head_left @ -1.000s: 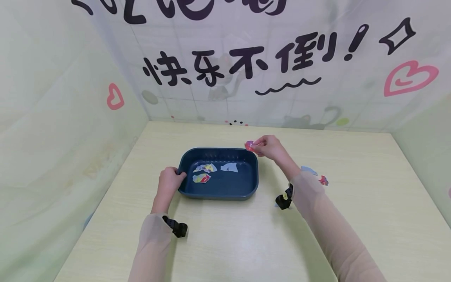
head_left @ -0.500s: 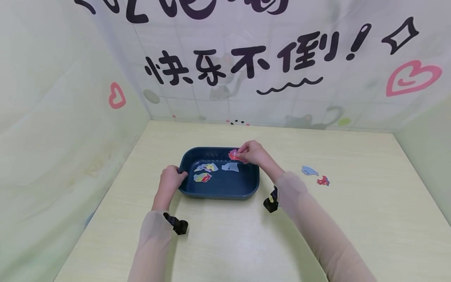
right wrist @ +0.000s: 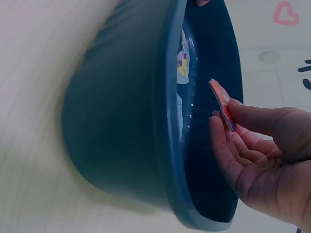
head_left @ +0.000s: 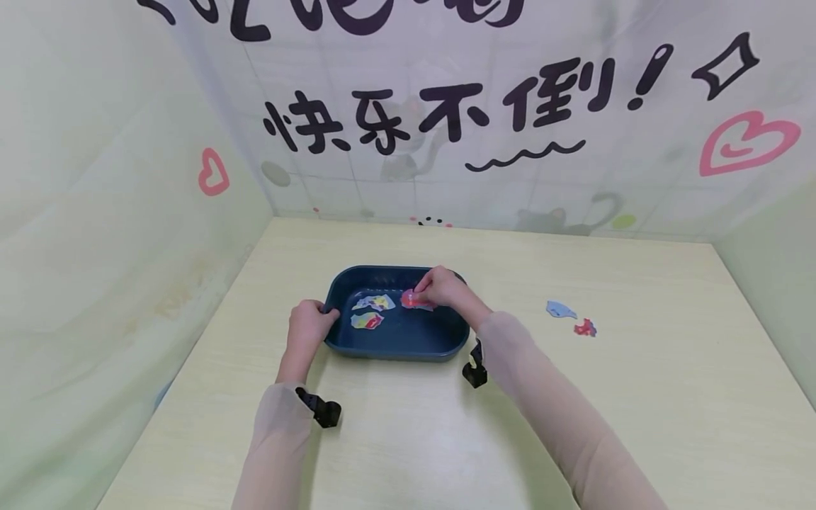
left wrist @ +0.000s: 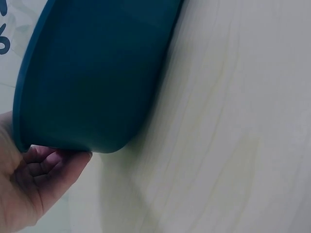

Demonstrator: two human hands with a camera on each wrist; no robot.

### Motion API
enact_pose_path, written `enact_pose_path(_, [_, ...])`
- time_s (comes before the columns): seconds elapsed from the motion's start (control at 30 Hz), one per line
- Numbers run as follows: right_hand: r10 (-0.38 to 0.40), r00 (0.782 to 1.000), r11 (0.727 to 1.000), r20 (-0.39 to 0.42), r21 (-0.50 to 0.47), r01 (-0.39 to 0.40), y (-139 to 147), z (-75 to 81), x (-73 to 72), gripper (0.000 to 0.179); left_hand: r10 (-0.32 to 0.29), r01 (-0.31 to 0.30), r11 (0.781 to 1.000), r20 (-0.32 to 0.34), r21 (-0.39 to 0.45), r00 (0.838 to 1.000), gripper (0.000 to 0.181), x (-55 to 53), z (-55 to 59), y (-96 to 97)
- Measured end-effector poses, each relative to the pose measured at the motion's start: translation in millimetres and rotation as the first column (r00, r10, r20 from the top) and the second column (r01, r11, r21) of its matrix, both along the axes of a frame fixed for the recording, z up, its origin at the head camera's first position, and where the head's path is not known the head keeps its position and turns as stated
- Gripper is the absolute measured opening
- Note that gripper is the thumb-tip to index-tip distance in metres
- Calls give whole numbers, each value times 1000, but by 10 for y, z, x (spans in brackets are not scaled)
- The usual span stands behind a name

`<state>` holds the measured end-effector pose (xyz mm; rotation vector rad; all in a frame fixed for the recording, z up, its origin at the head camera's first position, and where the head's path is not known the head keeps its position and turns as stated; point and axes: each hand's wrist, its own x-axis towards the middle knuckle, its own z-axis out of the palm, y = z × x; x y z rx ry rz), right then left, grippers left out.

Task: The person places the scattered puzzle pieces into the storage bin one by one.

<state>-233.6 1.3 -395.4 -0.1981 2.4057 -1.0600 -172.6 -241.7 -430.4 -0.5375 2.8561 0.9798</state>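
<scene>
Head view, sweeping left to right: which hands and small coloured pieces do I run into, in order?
Left hand → far patterned piece and near patterned piece, too level to rank → held pink-red piece → right hand → loose blue piece → loose red piece.

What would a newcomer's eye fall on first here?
Probably the bold black writing across the back wall, then the dark blue tray on the pale table, its left end gripped by the left hand. The red piece stands out too, pinched in the right hand over the tray.
</scene>
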Motion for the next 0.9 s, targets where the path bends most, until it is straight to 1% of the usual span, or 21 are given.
enact_pose_path(0.23, [32,997,999,70,4,-33,-112,5,2,17,-2,2,1000,6,6,1000,27,8,5,-10])
enact_pose_path(0.37, [44,995,999,88,18,-45,-176,3,-2,17,-2,2,1000,9,8,1000,27,1,9,-10])
enact_pose_path(0.53, [61,992,997,114,30,-65,-244,-38,-16,16,6,-6,1000,20,11,1000,27,2,11,2])
enact_pose_path(0.67, [118,985,989,126,69,-128,-278,-44,-25,17,8,-8,1000,26,18,1000,28,1,15,10])
enact_pose_path(0.8, [180,976,973,121,127,-195,-300,8,-47,16,3,-3,1000,16,12,1000,30,-1,24,7])
enact_pose_path(0.9, [200,972,962,126,164,-219,-309,52,-67,15,-1,0,1000,12,9,1000,31,-1,26,1])
